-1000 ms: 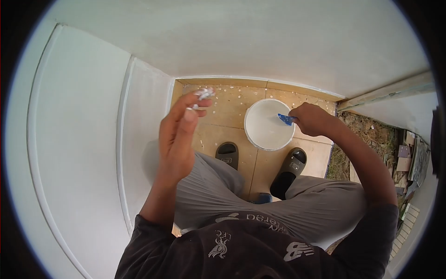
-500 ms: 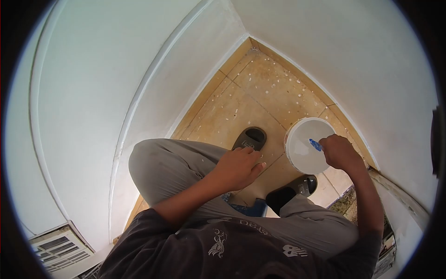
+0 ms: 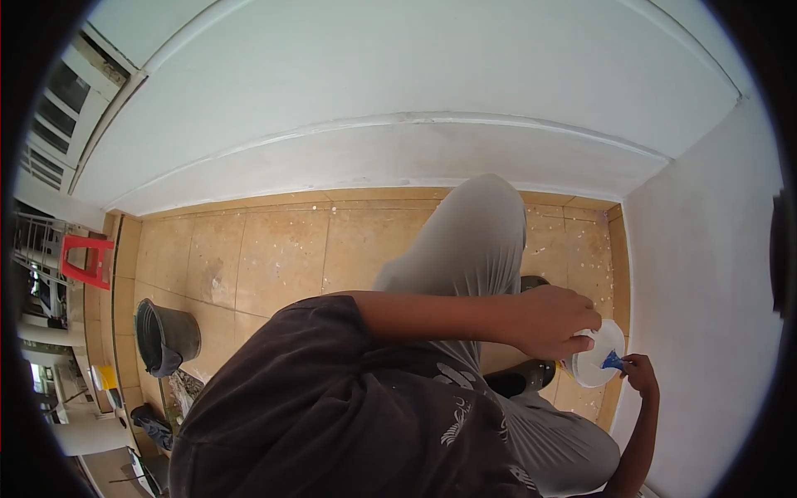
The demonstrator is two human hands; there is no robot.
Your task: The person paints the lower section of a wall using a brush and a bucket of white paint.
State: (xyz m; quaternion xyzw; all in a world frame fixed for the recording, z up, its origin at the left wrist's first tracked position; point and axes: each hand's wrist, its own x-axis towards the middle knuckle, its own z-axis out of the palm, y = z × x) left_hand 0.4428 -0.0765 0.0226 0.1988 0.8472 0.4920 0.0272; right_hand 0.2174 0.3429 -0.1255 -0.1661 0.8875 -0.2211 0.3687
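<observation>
On the tiled floor at the right stands a white bucket [image 3: 588, 370] of pale paint, beside the wall. My right hand [image 3: 639, 374] is closed on a blue-handled tool [image 3: 613, 361] over the bucket's rim; its lower end is not clear. My left hand [image 3: 558, 320] is at the bucket's near left edge, fingers curved and apart, with nothing seen in it. Whether its fingertips touch the rim I cannot tell. Dark sandals [image 3: 519, 378] are on my feet, partly hidden by my arm and legs.
A white wall [image 3: 398, 66] runs across the top and another [image 3: 706, 249] stands at the right. White specks dot the tiles [image 3: 282, 249]. At the left are a dark bucket [image 3: 181, 325] with a cloth over its rim and a red plastic stool [image 3: 85, 261].
The view has swung left, bringing the dark bucket and red stool into sight. My left hand has moved from above my leg to the white bucket. My right hand still holds the blue-handled tool.
</observation>
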